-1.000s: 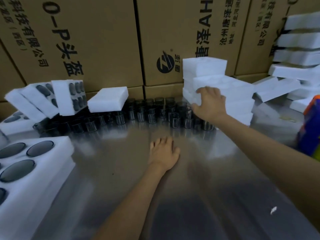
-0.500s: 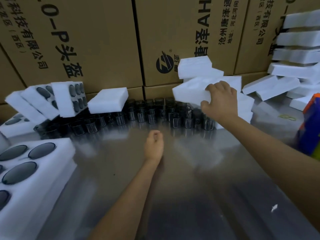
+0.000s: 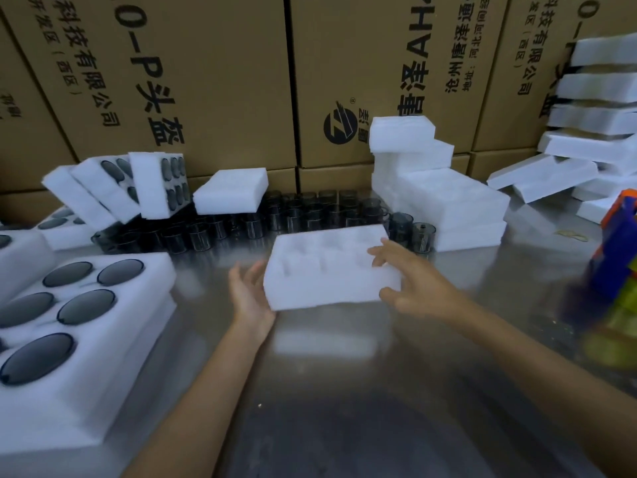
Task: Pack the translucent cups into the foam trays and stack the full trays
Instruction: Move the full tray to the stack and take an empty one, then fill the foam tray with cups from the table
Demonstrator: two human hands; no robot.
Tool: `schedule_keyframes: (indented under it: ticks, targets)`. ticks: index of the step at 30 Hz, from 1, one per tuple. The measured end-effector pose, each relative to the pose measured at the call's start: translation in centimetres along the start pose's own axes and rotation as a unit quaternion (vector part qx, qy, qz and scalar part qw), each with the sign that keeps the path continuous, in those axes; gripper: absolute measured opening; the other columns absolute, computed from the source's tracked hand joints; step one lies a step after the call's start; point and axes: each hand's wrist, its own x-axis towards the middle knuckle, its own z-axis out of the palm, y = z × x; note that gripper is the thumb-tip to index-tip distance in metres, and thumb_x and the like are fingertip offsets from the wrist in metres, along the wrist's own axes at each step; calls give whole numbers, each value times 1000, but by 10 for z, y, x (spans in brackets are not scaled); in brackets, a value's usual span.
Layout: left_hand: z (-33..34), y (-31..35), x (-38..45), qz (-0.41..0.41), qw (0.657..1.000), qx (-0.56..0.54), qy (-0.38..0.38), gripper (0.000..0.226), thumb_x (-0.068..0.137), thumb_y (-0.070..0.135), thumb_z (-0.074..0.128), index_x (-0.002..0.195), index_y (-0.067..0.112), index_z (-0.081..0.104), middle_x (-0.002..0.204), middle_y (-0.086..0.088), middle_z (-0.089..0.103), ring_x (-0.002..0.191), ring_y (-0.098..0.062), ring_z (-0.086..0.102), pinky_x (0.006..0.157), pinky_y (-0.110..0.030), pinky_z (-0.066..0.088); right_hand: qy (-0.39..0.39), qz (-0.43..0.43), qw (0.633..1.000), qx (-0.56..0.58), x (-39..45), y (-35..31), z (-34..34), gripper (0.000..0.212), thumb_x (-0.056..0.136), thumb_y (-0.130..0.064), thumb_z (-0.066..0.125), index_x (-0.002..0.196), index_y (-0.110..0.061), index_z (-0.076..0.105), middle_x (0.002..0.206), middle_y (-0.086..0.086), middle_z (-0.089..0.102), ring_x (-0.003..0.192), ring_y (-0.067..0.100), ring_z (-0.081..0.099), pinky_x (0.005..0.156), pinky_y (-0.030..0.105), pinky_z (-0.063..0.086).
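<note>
While aloft, foam tray (image 3: 331,270) between fingers (image 3: 379,251).

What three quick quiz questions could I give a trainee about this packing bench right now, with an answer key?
1. True or false: the foam tray between the two hands already has cups in its pockets.
2. Multiple choice: the loose translucent cups stand A) along the back of the table by the cardboard boxes, B) on the floor, C) inside the blue item.
3. Fill in: the filled trays with dark cup tops showing lie to the person's ____.

Key:
1. False; its pockets look empty, with the left hand at one end and the right hand at the other.
2. A
3. left
</note>
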Motion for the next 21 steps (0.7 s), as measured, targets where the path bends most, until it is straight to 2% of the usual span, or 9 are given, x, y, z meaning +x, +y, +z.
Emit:
schedule_keyframes:
  ticks: [3,6,8,11,14,16,18,19,21]
  targets:
    - [-22,21,-9,16,998,63,-11,44,98,44,45,125,12,58,132,-12,58,122,-27,56,102,-42,44,-25,-8,1000,3,-10,-5,17,30,81,-7,65,93,-29,49,147,-12,43,146,-4,17,111,21,20]
    - [-27,30,-18,9,990,136,-44,38,95,31,55,127,11,61,129,-13,63,116,-28,62,100,-45,49,-24,-9,1000,12,-12,-18,33,20,81,-5,67,87,-20,55,136,-10,48,126,-11,41,99,6,24]
    - [-29,32,-22,31,977,204,-49,37,92,20,59,129,16,61,123,-12,68,107,-26,66,89,-41,54,14,-4,999,33,-13,-28,39,16,83,-5,66,75,-17,58,121,-7,59,108,-8,52,92,14,33]
    - [-33,36,-25,68,971,227,-32,36,88,10,64,122,23,64,110,-7,69,88,-19,69,73,-33,54,66,41,988,135,-12,-37,36,25,86,-13,60,61,-15,61,98,0,71,103,18,61,91,33,41]
    - [-34,34,-23,101,948,301,-25,36,86,6,68,115,25,68,108,-11,66,90,-24,66,78,-41,52,78,96,970,211,-2,-37,25,24,76,-27,53,61,-14,67,85,11,72,91,30,65,83,42,45]
    - [-33,32,-22,116,928,354,-25,33,86,6,67,112,26,70,113,-12,68,93,-25,67,86,-43,54,104,105,967,208,11,-35,23,22,81,-22,56,65,-14,68,78,8,71,79,20,65,75,32,46]
    - [-32,32,-22,110,927,356,-35,29,88,5,65,108,23,72,107,-11,72,86,-20,69,79,-38,56,152,113,962,199,33,-30,24,20,87,-13,57,69,-14,67,72,0,69,76,10,64,77,30,50]
    - [-32,34,-21,104,929,353,-42,28,88,4,63,108,21,73,102,-10,74,81,-18,70,74,-34,57,178,123,962,168,46,-25,24,19,88,-13,57,73,-16,68,73,-3,69,80,11,64,81,34,51]
    - [-31,37,-18,89,930,352,-50,29,87,3,62,106,20,75,91,-4,76,73,-13,70,62,-24,56,192,148,970,13,76,-10,23,13,90,-20,58,90,-21,71,90,-6,69,103,20,61,96,43,45]
